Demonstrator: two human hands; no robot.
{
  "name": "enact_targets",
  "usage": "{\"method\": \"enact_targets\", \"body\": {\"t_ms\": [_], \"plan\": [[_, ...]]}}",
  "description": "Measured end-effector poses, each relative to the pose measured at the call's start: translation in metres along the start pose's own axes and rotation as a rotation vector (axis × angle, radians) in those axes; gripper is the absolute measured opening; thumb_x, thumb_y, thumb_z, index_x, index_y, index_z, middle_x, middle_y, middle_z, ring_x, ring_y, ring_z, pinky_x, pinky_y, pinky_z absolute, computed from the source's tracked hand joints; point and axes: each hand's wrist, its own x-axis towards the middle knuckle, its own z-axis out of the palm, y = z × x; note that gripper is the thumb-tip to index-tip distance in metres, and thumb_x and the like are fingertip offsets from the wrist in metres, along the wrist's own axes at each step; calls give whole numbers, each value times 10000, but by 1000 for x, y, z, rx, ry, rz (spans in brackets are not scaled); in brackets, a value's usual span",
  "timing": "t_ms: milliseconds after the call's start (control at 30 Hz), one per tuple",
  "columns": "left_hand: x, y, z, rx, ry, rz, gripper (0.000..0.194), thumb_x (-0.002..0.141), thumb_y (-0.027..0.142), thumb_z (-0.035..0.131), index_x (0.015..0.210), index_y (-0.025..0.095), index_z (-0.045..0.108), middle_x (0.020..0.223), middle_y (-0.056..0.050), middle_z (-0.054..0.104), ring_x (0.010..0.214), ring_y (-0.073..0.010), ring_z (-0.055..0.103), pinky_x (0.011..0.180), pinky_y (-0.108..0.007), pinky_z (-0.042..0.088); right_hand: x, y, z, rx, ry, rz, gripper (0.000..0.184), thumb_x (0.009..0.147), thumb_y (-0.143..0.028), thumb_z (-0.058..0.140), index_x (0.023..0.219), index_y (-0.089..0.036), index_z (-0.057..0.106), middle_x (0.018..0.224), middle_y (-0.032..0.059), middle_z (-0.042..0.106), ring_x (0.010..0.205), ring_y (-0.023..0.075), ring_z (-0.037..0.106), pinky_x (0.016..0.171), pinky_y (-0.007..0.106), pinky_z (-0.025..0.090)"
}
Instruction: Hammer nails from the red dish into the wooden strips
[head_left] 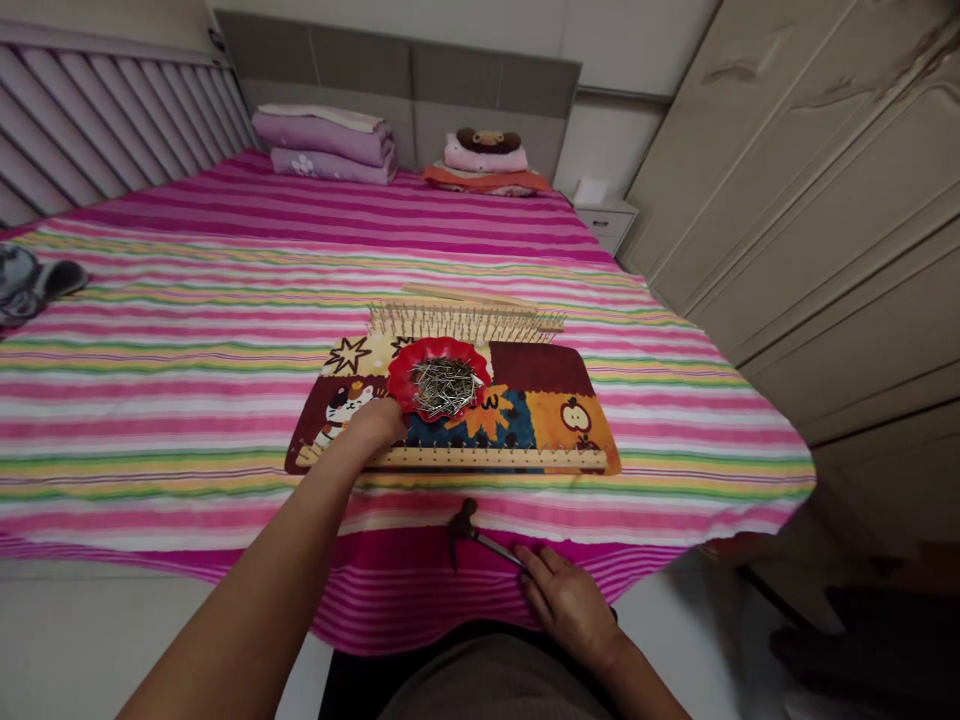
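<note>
Hammer [466, 525] in right hand [564, 600], left hand [384, 422] outstretched beside bowl [400, 384]

The right hand [568, 603] holds a hammer [491, 546] at the bed [187, 400]'s near edge. The left hand [381, 424] is by a red bowl [400, 388] of nails [445, 386] on a mat [541, 368], behind a nail-studded strip [487, 459].

And here's the striped bed [187, 350], stretching away beyond the left hand [385, 424] to a grey headboard [360, 75]! White slatted rail [127, 115] out on that hand's side; past the right hand [568, 602], a nightstand [609, 222], cream wardrobe [795, 200], pale floor [90, 630] below, its shadowy right-hand corner hard to read.
</note>
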Motion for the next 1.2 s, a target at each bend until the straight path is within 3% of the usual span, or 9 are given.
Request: {"method": "enact_targets", "body": {"t_ms": [133,267,400,533,733,900,1067,1200], "plan": [[-7,-14,-16,-149,169,-42,106,622,221,600,679,202,687,661,-68,679,733,-219,651,635,-264,443,0,0,1,-2,-7,4,362,919,-202,447,1265,-174,551,889,87,653,727,196,649,647,289,537],[-26,-40,-26,-678,314,-112,170,591,235,625,754,209,667,557,12,618,572,-154,588,540,-236,430,0,1,2,0,-9,8,366,920,-202,440,1267,-174,555,895,90,654,733,200,649,648,293,536],[-59,-59,-21,-1290,298,-125,217,549,254,678,747,163,683,634,-15,667,604,-133,614,567,-229,489,-1,2,2,5,0,1,365,930,-226,433,1266,-166,565,905,100,653,747,208,652,650,301,540],[-90,-73,0,-1580,256,-145,259,475,238,743,709,129,716,711,-94,709,658,-181,665,633,-295,568,-2,2,0,5,1,-3,358,952,-254,405,1258,-174,572,899,96,657,754,208,658,647,301,545],[-113,-80,38,-1763,227,-138,365,406,164,815,762,150,735,742,-101,722,720,-235,696,728,-378,603,-1,1,-3,35,3,2,355,960,-261,392,1256,-187,574,917,96,663,771,209,663,640,303,548],[-113,-64,54,-1819,259,-219,394,393,212,851,762,140,733,702,-74,715,639,-182,680,644,-300,595,-1,1,-3,14,-28,5,355,959,-262,401,1257,-171,570,911,96,665,757,204,663,634,298,548],[-102,-48,70,-1828,453,-266,390,397,281,852,734,135,720,756,-49,714,602,-117,636,541,-218,538,-2,2,-1,27,-26,5,362,963,-270,399,1269,-166,561,945,104,665,811,207,665,684,303,554],[-91,-36,84,-1768,605,-280,389,477,313,817,805,132,713,778,-38,708,658,-125,650,645,-267,562,-2,2,-2,56,-33,17,367,970,-280,387,1277,-176,558,939,99,662,792,202,659,675,305,550]]}}
